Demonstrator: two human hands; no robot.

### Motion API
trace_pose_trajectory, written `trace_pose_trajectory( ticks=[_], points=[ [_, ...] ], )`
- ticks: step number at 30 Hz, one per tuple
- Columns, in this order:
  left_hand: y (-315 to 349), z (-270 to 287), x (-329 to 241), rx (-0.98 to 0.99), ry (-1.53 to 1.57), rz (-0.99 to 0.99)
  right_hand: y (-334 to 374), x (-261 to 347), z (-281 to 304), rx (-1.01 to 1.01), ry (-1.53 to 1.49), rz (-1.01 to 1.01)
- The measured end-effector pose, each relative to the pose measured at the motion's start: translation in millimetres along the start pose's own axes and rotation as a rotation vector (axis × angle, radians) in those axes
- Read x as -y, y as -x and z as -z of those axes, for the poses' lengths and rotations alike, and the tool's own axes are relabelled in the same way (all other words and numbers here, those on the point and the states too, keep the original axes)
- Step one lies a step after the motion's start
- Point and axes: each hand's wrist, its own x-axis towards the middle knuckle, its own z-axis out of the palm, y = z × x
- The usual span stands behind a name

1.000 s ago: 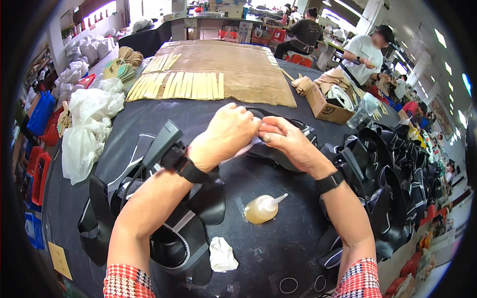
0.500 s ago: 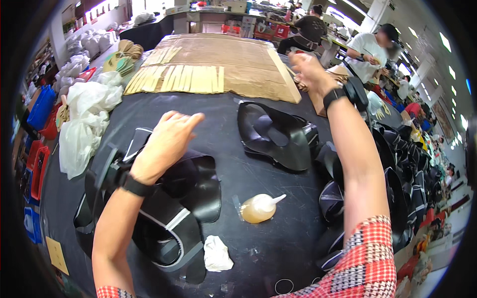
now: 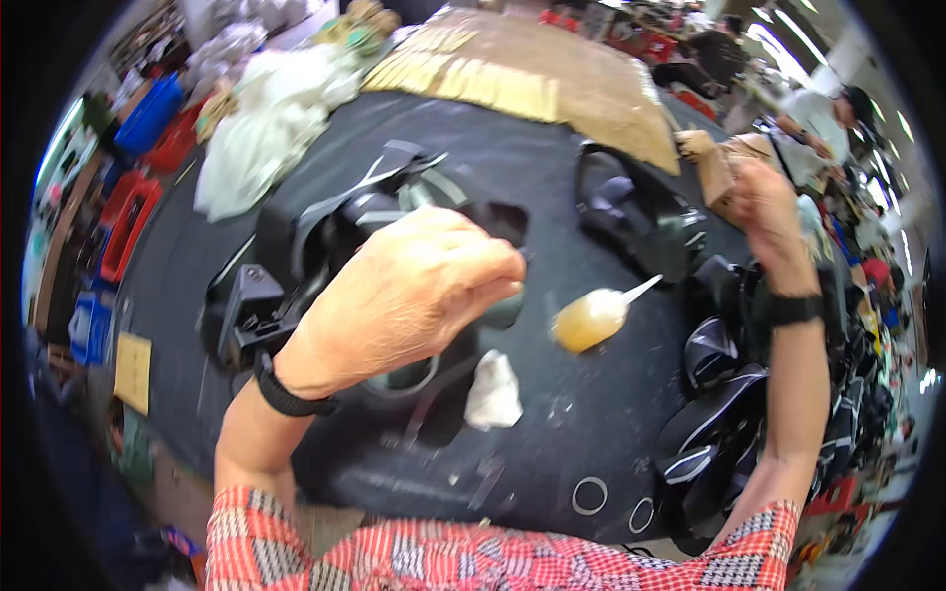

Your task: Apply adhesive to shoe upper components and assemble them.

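Note:
My left hand is raised over the left half of the black table, thumb and fingers pressed together; whatever they hold, if anything, is hidden. Under and behind it lie glossy black moulded pieces with pale edge strips. My right hand is beside a small cardboard box of tan pieces at the right. Its fingers are curled and slightly blurred, and nothing shows plainly in them. Between the hands a squeeze bottle of yellowish liquid lies tilted, with a black curved piece behind it.
A crumpled white cloth lies near the bottle. Pale strips sit in rows on a cardboard sheet at the back. More black pieces pile up at the right. Plastic bags and red and blue bins line the left.
The view has swung, shifting the table's contents right and up. My left hand has turned and closed its fingers over the black pieces; my right hand has drawn closer, its fingers now curled.

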Motion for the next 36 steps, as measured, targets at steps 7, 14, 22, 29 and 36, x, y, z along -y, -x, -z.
trace_pose_trajectory(
  ticks=[7, 14, 22, 29, 36],
  points=[
    [132, -2, -1, -0.148, 0.441, 0.713, 182, 59, -120, 0.076, 0.018, 0.087],
    [142, -16, 20, -0.386, 0.69, 0.772, 114, -76, -234, 0.365, 0.453, -0.128],
    [151, -32, 55, -0.572, 1.086, 0.859, 118, -89, -293, 0.252, 0.737, 0.099],
    [129, -9, 62, -0.608, 1.577, 0.605, 186, -65, -295, 0.558, 0.156, -0.124],
    [123, 33, 7, -0.202, 1.474, 0.613, 241, 28, -233, 0.588, 0.71, 0.397]
  ],
)
